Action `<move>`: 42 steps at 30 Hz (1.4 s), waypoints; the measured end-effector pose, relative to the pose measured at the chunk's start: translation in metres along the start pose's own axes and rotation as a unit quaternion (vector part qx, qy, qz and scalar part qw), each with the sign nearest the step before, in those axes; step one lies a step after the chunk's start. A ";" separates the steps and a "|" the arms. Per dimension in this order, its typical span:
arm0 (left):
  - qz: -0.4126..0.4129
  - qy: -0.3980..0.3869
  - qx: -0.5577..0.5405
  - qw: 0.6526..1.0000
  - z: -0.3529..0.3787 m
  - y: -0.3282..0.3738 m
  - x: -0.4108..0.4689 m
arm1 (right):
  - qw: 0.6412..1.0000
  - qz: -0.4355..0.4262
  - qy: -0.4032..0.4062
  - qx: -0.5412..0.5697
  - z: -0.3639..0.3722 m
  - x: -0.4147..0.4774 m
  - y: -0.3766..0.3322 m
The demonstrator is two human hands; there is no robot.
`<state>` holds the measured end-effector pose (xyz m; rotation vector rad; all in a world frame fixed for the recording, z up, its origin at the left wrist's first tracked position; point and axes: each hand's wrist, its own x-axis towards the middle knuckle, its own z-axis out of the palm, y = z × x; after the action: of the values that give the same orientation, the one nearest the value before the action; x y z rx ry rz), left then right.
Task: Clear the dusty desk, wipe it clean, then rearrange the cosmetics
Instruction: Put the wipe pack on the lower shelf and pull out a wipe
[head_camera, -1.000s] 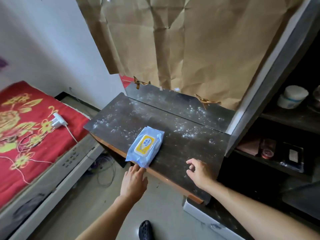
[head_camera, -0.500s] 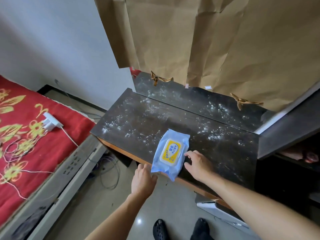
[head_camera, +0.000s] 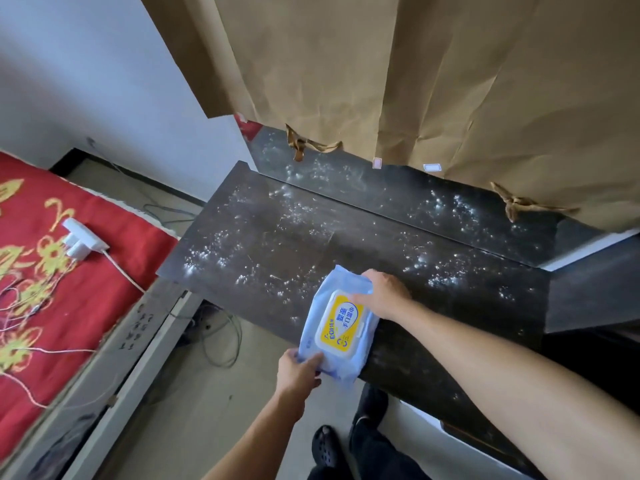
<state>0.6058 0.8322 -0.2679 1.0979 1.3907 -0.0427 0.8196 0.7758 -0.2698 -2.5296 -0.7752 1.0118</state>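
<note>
Dusty desk point(head_camera: 311, 237), pack point(head_camera: 341, 327) (wipes) between both grips point(head_camera: 299, 370) point(head_camera: 382, 294)

Over the front edge of the dark wooden desk point(head_camera: 277, 244), partly overhanging: blue plastic wipe pack with yellow lid point(head_camera: 341, 323). At its near corner, left hand point(head_camera: 298, 375); on its far side, right hand point(head_camera: 384, 296). Behind the desk, creased brown paper sheet point(head_camera: 381, 81). To the left, red embroidered bedspread point(head_camera: 52, 299), white plastic charger point(head_camera: 81, 242) on it.

Bench point(head_camera: 311, 237): top open along left, middle and right.
Front edge, centre: wipes pack point(head_camera: 341, 323) overhanging, left hand point(head_camera: 298, 372) at its near end, right hand point(head_camera: 384, 296) at its far end.
Back edge: brown paper point(head_camera: 415, 81) hanging low.
Right edge: cabinet wall point(head_camera: 588, 292).
Left: floor point(head_camera: 194, 410), then bed point(head_camera: 52, 271).
</note>
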 end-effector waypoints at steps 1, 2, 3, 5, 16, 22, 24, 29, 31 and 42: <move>0.001 0.010 -0.023 1.000 0.001 0.001 0.002 | 1.000 0.008 -0.004 0.025 0.000 0.001 0.000; 0.004 0.016 -0.039 0.999 0.002 0.001 0.003 | 0.999 0.011 -0.011 0.041 0.000 0.000 0.002; 0.009 0.019 -0.052 0.998 0.003 0.001 0.002 | 0.998 0.014 -0.019 0.052 -0.001 -0.003 0.004; 0.018 0.021 -0.060 0.998 0.002 0.005 -0.002 | 0.997 0.026 -0.015 0.074 -0.003 -0.013 0.014; 0.193 -0.125 0.123 0.965 0.046 0.050 -0.055 | 0.907 0.144 0.109 0.380 -0.032 -0.152 0.092; 0.261 -0.218 0.173 0.925 0.115 0.048 -0.112 | 0.805 0.211 0.206 0.515 -0.054 -0.252 0.148; 0.285 -0.243 0.190 0.908 0.141 0.047 -0.129 | 0.783 0.225 0.217 0.538 -0.063 -0.278 0.169; 0.329 -0.291 0.223 0.870 0.213 0.043 -0.169 | 0.715 0.245 0.329 0.567 -0.088 -0.319 0.217; 0.358 -0.303 0.246 0.848 0.242 0.041 -0.186 | 0.690 0.242 0.371 0.573 -0.102 -0.325 0.238; 0.484 -0.213 0.385 0.756 0.373 0.037 -0.219 | 0.669 0.218 0.456 0.545 -0.189 -0.260 0.360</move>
<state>0.8510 0.4950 -0.1484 2.2351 0.2119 -0.1103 0.9287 0.3180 -0.1631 -1.6638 0.6284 0.0333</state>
